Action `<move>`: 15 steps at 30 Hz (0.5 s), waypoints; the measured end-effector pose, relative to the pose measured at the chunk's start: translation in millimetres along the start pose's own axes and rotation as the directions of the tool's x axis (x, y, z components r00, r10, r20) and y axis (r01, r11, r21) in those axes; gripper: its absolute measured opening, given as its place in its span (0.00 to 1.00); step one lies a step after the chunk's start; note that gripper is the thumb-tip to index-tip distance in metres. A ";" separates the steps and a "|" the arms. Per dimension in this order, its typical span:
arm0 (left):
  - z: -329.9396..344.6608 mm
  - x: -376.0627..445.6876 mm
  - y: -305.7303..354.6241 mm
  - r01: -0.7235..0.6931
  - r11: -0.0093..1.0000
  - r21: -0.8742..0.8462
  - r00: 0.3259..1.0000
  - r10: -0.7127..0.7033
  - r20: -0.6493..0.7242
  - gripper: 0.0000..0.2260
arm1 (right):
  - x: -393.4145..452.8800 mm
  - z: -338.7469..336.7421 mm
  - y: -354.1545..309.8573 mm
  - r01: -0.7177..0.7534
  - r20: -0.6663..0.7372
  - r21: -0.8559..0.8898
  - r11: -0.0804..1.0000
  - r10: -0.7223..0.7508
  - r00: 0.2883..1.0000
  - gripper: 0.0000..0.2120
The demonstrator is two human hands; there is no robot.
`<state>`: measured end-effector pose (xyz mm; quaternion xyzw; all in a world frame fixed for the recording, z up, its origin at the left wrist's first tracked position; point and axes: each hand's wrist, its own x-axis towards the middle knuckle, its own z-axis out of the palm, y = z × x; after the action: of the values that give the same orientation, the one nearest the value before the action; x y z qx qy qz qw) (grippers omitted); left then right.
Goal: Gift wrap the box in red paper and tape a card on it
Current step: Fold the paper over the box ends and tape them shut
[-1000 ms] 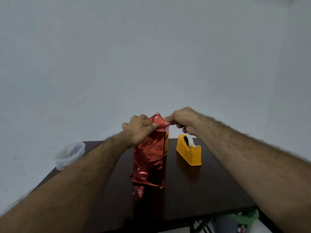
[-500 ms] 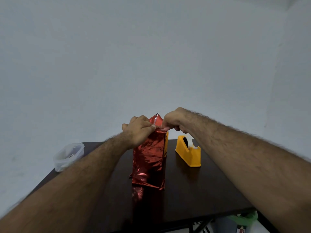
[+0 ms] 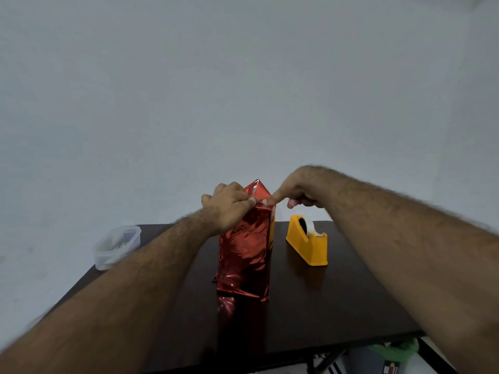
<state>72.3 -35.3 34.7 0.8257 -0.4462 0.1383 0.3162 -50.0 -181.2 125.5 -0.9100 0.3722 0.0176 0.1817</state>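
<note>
Hands work the top fold of the red-wrapped box (image 3: 244, 249), upright mid-table.

Left hand (image 3: 229, 209) pinches the foil flap; right hand (image 3: 294, 194) presses a fingertip on the fold, other fingers curled. Foil looks thin, slippery, crease-prone: best held at the folded edges. One box, one yellow tape dispenser (image 3: 307, 242) right of it, one plastic tub (image 3: 117, 247) left.

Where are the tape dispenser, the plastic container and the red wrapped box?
tape dispenser (image 3: 310, 247): head view, on its yellow side wall.
plastic container (image 3: 108, 255): head view, on its clear near wall.
red wrapped box (image 3: 245, 249): head view, on its front face.
</note>
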 end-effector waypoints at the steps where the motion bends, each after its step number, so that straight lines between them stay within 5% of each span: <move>1: 0.2 0.2 -0.6 -0.002 1.000 -0.002 1.000 0.002 -0.003 0.17 | 0.5 3.0 6.7 -0.019 0.018 0.031 0.999 0.018 1.000 0.35; 6: 5.3 1.0 -0.8 0.009 0.999 -0.038 1.000 -0.010 -0.027 0.17 | 18.4 42.4 45.1 -0.067 0.065 0.288 0.955 0.050 0.997 0.44; 9: 6.6 0.8 1.1 0.015 0.998 -0.059 0.999 -0.017 -0.045 0.16 | 38.0 66.2 65.9 0.075 -0.045 0.461 0.884 -0.061 0.997 0.46; 15: 5.3 -2.7 2.5 0.019 0.997 -0.073 0.999 -0.022 -0.043 0.17 | 51.6 81.4 93.6 0.303 -0.415 0.361 0.882 -0.139 0.899 0.14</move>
<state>68.4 -37.9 30.3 0.8149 -0.4356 0.1367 0.3572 -68.4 -249.3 11.2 -0.8731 0.2870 -0.2588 0.2972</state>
